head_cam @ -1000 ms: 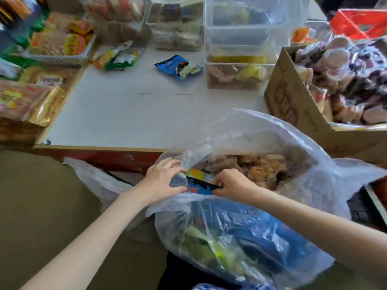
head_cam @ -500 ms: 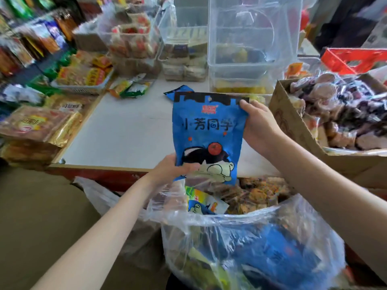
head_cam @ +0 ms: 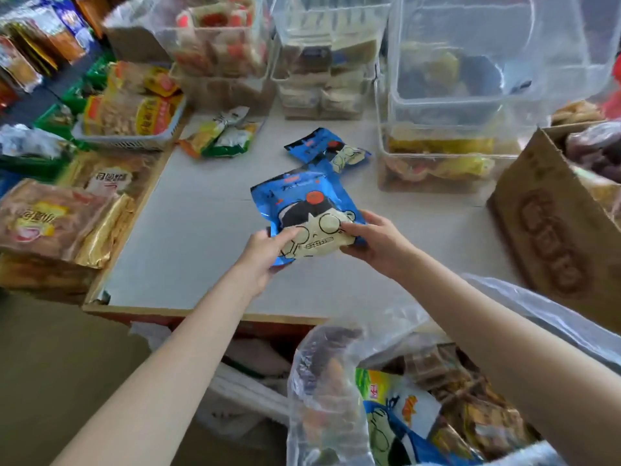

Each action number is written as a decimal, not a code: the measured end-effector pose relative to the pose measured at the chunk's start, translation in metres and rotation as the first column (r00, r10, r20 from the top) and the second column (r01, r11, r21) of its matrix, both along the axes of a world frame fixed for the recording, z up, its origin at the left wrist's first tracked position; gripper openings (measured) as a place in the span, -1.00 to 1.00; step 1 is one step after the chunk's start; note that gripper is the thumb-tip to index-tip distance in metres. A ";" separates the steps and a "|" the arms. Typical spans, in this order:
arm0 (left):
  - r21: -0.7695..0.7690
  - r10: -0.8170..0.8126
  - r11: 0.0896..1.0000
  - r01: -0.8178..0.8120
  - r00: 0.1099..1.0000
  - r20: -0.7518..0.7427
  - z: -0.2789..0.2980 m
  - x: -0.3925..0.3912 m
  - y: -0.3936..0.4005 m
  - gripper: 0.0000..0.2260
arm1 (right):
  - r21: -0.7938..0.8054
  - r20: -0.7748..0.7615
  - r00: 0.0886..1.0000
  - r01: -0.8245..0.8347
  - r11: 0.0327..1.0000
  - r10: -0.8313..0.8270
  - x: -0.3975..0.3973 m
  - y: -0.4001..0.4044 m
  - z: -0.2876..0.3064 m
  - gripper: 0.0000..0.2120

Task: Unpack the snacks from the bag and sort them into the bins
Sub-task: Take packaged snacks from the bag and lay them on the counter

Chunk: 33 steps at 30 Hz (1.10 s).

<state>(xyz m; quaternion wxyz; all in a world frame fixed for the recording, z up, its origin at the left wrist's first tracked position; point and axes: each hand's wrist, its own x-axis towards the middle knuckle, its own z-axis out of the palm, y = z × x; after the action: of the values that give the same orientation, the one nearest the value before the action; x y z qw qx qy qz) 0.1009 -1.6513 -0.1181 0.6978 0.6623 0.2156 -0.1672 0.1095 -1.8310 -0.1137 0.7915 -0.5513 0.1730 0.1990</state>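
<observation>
Left hand: the left hand (head_cam: 265,252) is curled round the near left corner of the blue snack packet (head_cam: 307,216), thumb laid on the printed cartoon face.
Right hand: the right hand (head_cam: 373,238) is closed on the packet's near right corner, fingers underneath and thumb on top, so the packet is carried by both hands at once.
Packet in hand: it is held out over the middle of the table (head_cam: 188,230), tilted with its top edge away from the person; whether it touches the tabletop cannot be told.
Matching packet: a second blue packet (head_cam: 327,148) with the same print is seen lying flat just beyond, toward the table's far edge and just left of the lower clear bin (head_cam: 433,173).
Bins: clear bins are lined along the far edge, the stacked upper bin (head_cam: 470,62) sitting over the lower one at the far right; a white basket (head_cam: 127,137) of yellow packs is set at the far left corner.
Source bag: the clear plastic bag (head_cam: 322,381) stands open below the table's near edge, still well filled with snacks.
Step in hand: one packet is out and being carried toward its place; sorting is judged to be at an early stage.
Next move: a spot beside the matching blue packet, or a bin for that kind, would have to be chosen, and the packet released by both hands there.
</observation>
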 end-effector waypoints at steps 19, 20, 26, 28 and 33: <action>0.381 -0.118 0.913 0.145 0.989 -0.094 -0.085 0.082 0.065 -0.85 | -0.069 -0.133 0.921 0.359 0.931 -0.366 0.221 0.018 -0.047 -0.65; 0.328 -0.101 0.936 0.128 0.990 -0.099 -0.081 0.077 0.060 -0.85 | -0.035 -0.155 0.918 0.365 0.930 -0.366 0.208 0.016 -0.044 -0.68; 0.236 -0.170 0.957 0.169 0.985 -0.015 -0.045 0.029 0.020 -0.81 | -0.190 -0.048 0.996 0.067 0.980 -0.077 0.101 -0.030 0.004 -0.81; 0.279 -0.262 0.930 0.241 0.964 0.042 -0.035 0.002 0.006 -0.78 | -0.270 0.018 0.999 -0.025 0.962 0.030 0.057 -0.057 0.023 -0.87; 0.572 -0.610 0.707 0.415 0.768 0.197 -0.017 -0.079 -0.025 -0.76 | -0.739 0.215 0.785 -0.258 0.622 0.581 -0.071 -0.111 0.046 -0.75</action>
<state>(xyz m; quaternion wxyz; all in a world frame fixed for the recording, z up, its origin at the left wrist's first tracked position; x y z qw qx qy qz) 0.0224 -1.6760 -0.1354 0.4543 0.8710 -0.0818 -0.1683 0.0388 -1.9416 -0.0676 0.4817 -0.8536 -0.0862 0.1785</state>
